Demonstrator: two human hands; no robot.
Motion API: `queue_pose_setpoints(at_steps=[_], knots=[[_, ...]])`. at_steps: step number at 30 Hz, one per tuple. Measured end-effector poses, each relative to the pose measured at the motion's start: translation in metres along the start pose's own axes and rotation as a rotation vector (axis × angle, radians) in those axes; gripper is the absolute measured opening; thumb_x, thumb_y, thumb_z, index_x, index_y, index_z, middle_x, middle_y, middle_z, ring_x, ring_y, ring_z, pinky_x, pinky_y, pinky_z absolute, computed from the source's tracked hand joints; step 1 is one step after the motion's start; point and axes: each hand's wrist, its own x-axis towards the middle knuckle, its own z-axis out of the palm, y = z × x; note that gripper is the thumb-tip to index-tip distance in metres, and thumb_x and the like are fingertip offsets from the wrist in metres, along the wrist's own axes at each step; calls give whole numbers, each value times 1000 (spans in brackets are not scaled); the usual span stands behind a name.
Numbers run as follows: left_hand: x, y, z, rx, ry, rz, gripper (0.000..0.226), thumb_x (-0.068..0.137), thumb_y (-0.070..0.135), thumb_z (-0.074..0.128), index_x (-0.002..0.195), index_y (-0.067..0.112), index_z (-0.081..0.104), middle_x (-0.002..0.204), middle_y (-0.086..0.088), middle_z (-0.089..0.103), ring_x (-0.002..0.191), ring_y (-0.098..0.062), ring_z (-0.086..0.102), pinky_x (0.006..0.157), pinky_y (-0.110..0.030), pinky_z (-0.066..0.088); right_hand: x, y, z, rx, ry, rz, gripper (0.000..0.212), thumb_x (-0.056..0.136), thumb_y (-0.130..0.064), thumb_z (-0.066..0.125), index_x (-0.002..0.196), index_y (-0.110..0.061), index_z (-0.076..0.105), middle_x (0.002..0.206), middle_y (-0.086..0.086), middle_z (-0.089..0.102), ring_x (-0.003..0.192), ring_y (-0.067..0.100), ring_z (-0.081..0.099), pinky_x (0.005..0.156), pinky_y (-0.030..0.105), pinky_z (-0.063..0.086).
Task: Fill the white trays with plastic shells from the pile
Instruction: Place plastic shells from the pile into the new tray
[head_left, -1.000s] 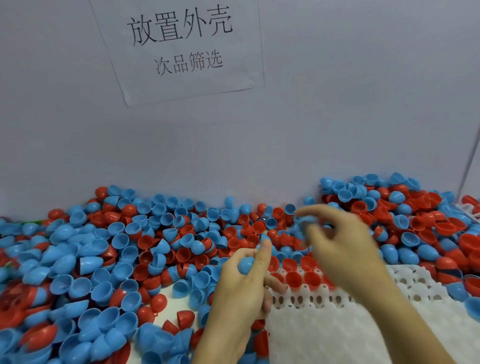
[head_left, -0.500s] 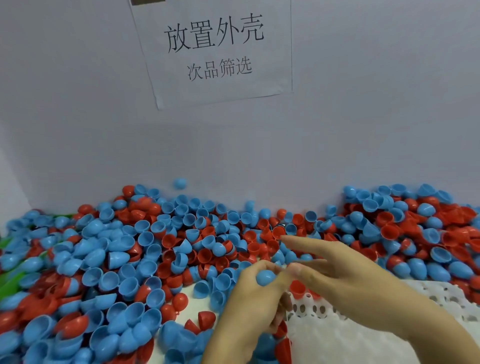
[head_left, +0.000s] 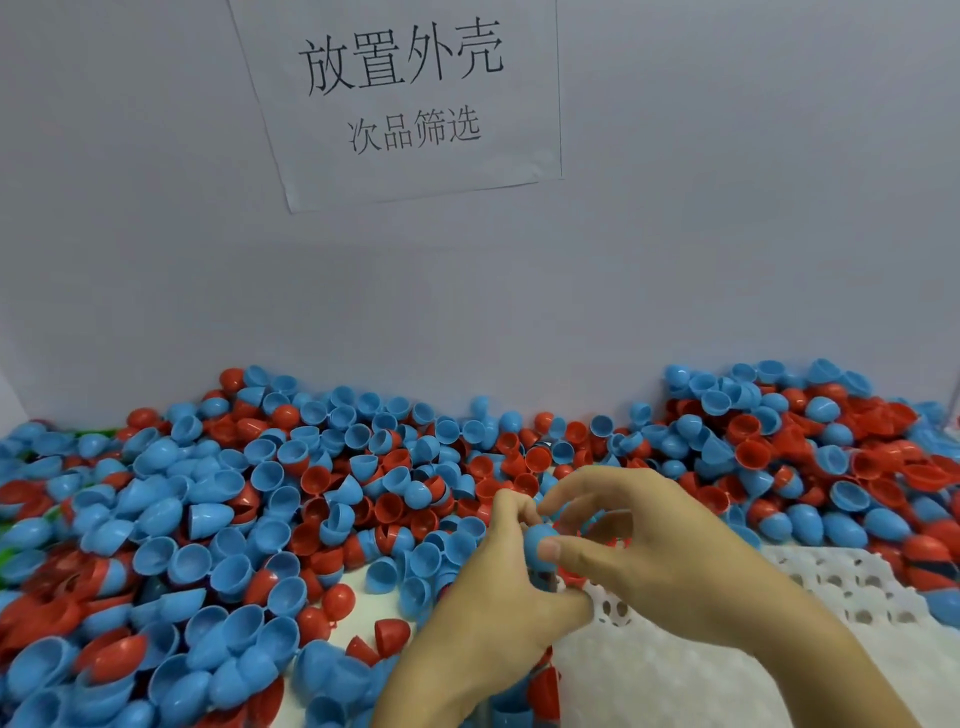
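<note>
A big pile of blue and red plastic half shells (head_left: 291, 499) covers the table from left to right along the wall. A white tray (head_left: 810, 587) with round holes lies at the lower right, partly under my hands; a few red shells sit in its far row, mostly hidden. My left hand (head_left: 498, 613) and my right hand (head_left: 649, 551) meet above the tray's left corner. Both pinch one blue shell (head_left: 537, 540), my right thumb pressed on its front. I cannot tell which hand carries its weight.
A grey wall stands right behind the pile, with a paper sign (head_left: 405, 98) taped to it. A bare white patch of table (head_left: 363, 603) shows left of my left hand. Shells are heaped higher at the far right (head_left: 769, 395).
My right hand has come back from the pile toward my left hand and now touches the blue shell held there. The camera view has shifted left and tilted up.
</note>
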Motion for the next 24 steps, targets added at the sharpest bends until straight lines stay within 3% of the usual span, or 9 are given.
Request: queue_pose_setpoints(at_steps=[2,5,7,10,14,17,19,22,24], knots=[[1,1,2,11,20,32,47,69,23,63,109,25,39,92,0,54,73,-5,52,67,-19,51,1,1,1,-23,53,-19,14,82,-43,75,93,-43,67,92,-30,66,84,-5,67,73,22,58],[2,-2,2,-82,82,69,43,85,17,69,117,30,44,112,0,66,95,-11,69,84,-30,60,1,5,-3,48,111,-34,14,88,-29,72,96,-41,69,92,-25,69,86,-3,68,79,22,59],[4,-2,1,-239,171,88,35,91,11,70,118,27,53,110,1,71,101,-14,72,84,-29,60,1,10,-8,160,164,-13,16,91,-23,70,102,-35,70,92,-15,73,85,1,71,79,25,60],[7,-3,-1,-347,313,160,31,85,10,77,109,23,64,101,3,75,96,-16,74,76,-22,58,0,15,-13,230,191,21,19,92,-19,68,104,-34,69,98,-7,74,84,4,73,79,28,61],[8,-4,0,-146,439,265,46,76,7,85,108,29,59,96,14,72,95,-8,71,78,-15,55,1,20,-16,68,228,33,22,89,-22,71,97,-43,67,96,-16,71,88,-3,68,79,23,57],[7,-4,2,66,501,315,63,77,6,84,109,49,50,101,23,62,100,-6,65,84,-20,56,2,20,-13,-76,231,15,9,92,-35,65,94,-43,68,93,-22,69,91,-11,61,76,17,54],[7,-3,6,202,504,358,74,80,6,81,107,62,41,103,28,56,103,-2,60,84,-15,53,3,19,-8,-145,175,25,10,93,-45,60,93,-41,69,88,-24,69,87,-13,60,72,15,53],[7,-1,11,281,480,407,90,83,2,77,105,77,32,105,29,51,106,1,56,82,-6,48,5,19,1,-124,97,62,38,96,-53,51,83,-25,73,78,-6,72,68,-3,63,59,14,48],[7,1,15,319,462,417,98,84,0,76,106,82,27,108,31,50,109,0,57,84,-10,51,7,18,3,-76,56,106,52,96,-56,48,80,-13,72,78,11,70,54,8,55,52,18,47]])
